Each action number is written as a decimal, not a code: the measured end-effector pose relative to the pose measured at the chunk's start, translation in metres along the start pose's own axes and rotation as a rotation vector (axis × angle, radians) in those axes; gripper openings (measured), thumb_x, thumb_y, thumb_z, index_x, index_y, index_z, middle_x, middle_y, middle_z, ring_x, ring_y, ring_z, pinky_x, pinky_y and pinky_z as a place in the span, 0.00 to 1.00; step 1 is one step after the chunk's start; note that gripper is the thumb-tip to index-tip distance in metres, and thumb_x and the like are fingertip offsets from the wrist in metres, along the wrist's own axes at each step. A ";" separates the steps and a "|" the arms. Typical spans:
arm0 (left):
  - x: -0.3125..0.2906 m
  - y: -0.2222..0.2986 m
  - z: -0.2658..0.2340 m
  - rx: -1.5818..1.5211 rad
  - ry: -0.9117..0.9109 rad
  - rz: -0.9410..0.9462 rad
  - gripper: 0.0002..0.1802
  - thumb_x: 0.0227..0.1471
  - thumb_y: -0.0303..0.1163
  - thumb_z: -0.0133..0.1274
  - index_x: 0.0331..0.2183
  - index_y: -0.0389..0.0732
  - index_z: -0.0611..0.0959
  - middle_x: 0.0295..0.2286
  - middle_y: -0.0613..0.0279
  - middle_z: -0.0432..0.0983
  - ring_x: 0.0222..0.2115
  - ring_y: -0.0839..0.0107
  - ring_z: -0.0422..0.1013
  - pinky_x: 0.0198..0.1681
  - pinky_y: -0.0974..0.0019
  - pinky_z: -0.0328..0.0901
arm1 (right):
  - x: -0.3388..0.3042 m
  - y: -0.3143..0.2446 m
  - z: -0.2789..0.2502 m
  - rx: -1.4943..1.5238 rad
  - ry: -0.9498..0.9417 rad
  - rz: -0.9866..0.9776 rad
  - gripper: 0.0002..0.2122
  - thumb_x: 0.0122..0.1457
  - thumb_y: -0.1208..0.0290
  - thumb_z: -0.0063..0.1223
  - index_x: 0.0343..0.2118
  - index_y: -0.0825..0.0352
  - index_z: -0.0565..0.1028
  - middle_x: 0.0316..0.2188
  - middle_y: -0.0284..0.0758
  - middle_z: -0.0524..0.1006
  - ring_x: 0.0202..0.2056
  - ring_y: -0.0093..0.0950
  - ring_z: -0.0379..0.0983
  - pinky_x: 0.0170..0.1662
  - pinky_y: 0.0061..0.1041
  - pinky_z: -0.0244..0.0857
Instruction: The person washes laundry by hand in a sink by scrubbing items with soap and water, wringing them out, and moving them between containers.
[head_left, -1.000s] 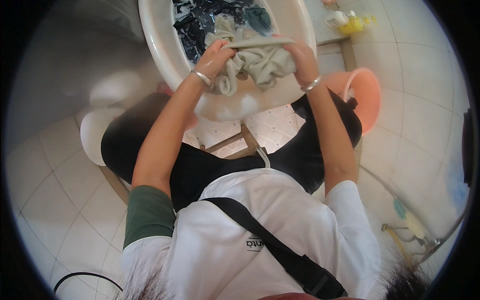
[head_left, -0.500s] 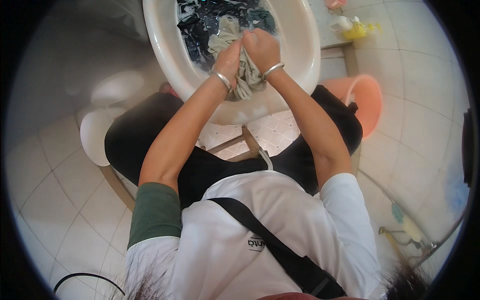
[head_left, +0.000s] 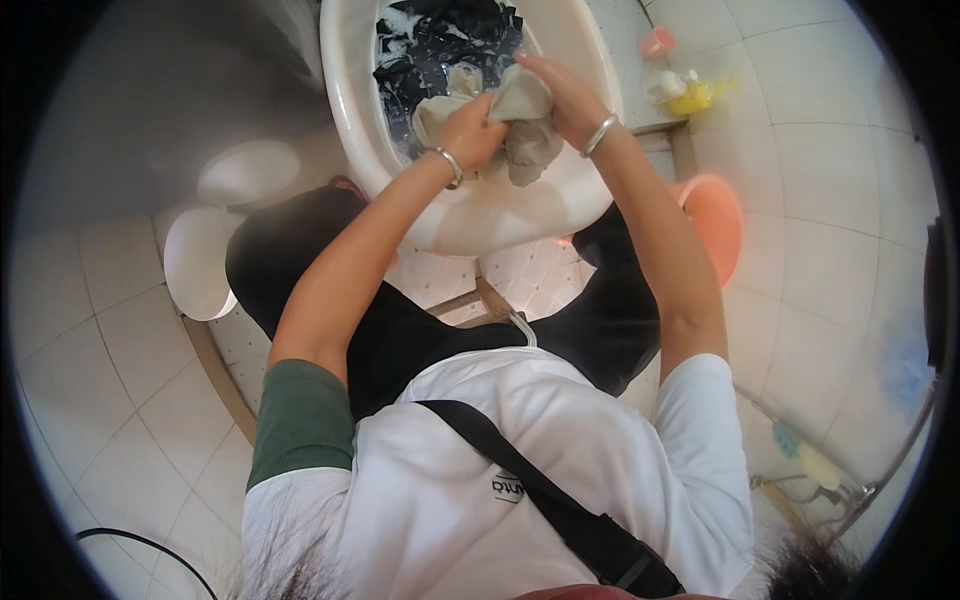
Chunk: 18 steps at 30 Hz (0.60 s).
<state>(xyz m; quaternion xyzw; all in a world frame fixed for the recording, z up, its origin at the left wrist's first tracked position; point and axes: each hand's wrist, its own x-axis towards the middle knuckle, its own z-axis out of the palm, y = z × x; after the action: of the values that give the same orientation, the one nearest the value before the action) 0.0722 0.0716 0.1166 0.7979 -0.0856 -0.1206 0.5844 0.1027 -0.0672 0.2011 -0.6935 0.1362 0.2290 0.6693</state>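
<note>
1 pale cloth (head_left: pixel 533 150) over tub (head_left: pixel 480 225): L hand (head_left: pixel 472 134) w/ fingers gripping it, R hand (head_left: pixel 572 102) partly hid, can't tell

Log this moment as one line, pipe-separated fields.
left hand: gripping pale cloth | right hand: at cloth's right side, grip unclear | white basin: below hands, holds dark laundry and suds

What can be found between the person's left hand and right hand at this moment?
In the head view, a pale cloth fills the stretch between the left hand and the right hand, over the white tub.
</note>
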 end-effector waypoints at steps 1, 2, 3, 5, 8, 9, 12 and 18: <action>0.005 -0.003 -0.007 -0.104 0.029 -0.003 0.17 0.41 0.37 0.47 0.34 0.38 0.73 0.28 0.53 0.73 0.31 0.59 0.69 0.34 0.63 0.62 | -0.003 0.003 -0.005 -0.163 -0.027 -0.041 0.24 0.43 0.51 0.53 0.36 0.67 0.68 0.28 0.34 0.70 0.30 0.24 0.67 0.34 0.22 0.61; 0.011 -0.005 -0.015 -0.207 0.054 -0.010 0.15 0.42 0.36 0.46 0.33 0.38 0.74 0.27 0.52 0.73 0.30 0.58 0.69 0.34 0.63 0.62 | -0.001 0.011 -0.011 -0.254 -0.017 -0.080 0.30 0.39 0.49 0.57 0.40 0.68 0.66 0.30 0.34 0.71 0.33 0.26 0.67 0.37 0.25 0.61; 0.010 0.016 -0.026 -0.313 0.074 -0.011 0.14 0.42 0.35 0.45 0.32 0.39 0.74 0.27 0.52 0.73 0.29 0.57 0.69 0.33 0.62 0.62 | -0.004 0.015 -0.017 -0.408 -0.082 -0.210 0.30 0.38 0.50 0.57 0.41 0.68 0.66 0.31 0.36 0.71 0.34 0.27 0.67 0.37 0.26 0.61; 0.004 0.047 -0.038 -0.107 0.057 0.025 0.11 0.42 0.33 0.45 0.29 0.37 0.76 0.24 0.55 0.72 0.25 0.65 0.67 0.30 0.67 0.61 | -0.009 0.025 -0.024 -0.711 -0.222 -0.470 0.31 0.38 0.51 0.58 0.42 0.68 0.66 0.33 0.39 0.71 0.35 0.31 0.67 0.39 0.29 0.61; 0.009 0.064 -0.050 0.236 0.048 0.236 0.10 0.42 0.33 0.49 0.27 0.36 0.76 0.19 0.63 0.70 0.21 0.78 0.64 0.27 0.74 0.60 | -0.008 0.032 -0.029 -1.056 -0.027 -0.472 0.22 0.39 0.60 0.57 0.36 0.70 0.70 0.29 0.42 0.73 0.32 0.35 0.69 0.37 0.28 0.62; 0.009 0.069 -0.055 0.223 0.034 0.208 0.11 0.42 0.33 0.49 0.27 0.36 0.76 0.19 0.63 0.70 0.21 0.77 0.64 0.27 0.74 0.60 | -0.009 0.032 -0.033 -1.114 0.054 -0.416 0.20 0.39 0.62 0.56 0.34 0.70 0.72 0.27 0.42 0.74 0.30 0.35 0.70 0.36 0.27 0.62; 0.013 0.087 -0.077 0.247 0.006 0.168 0.13 0.40 0.36 0.54 0.27 0.37 0.76 0.20 0.61 0.71 0.22 0.74 0.66 0.29 0.72 0.61 | -0.025 0.016 -0.046 -0.833 0.071 -0.227 0.12 0.41 0.66 0.52 0.28 0.69 0.74 0.22 0.40 0.74 0.26 0.32 0.70 0.33 0.22 0.62; 0.013 0.099 -0.110 0.726 -0.024 0.571 0.14 0.39 0.33 0.52 0.33 0.41 0.73 0.26 0.52 0.72 0.28 0.59 0.68 0.34 0.65 0.62 | -0.051 -0.032 -0.071 -0.692 -0.015 -0.992 0.06 0.43 0.74 0.48 0.25 0.70 0.72 0.23 0.32 0.73 0.27 0.26 0.69 0.32 0.21 0.62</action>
<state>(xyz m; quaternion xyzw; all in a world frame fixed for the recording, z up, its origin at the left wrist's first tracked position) 0.1168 0.1386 0.2411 0.8939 -0.3454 0.0738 0.2760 0.0848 -0.1412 0.2544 -0.8502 -0.2905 -0.0744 0.4327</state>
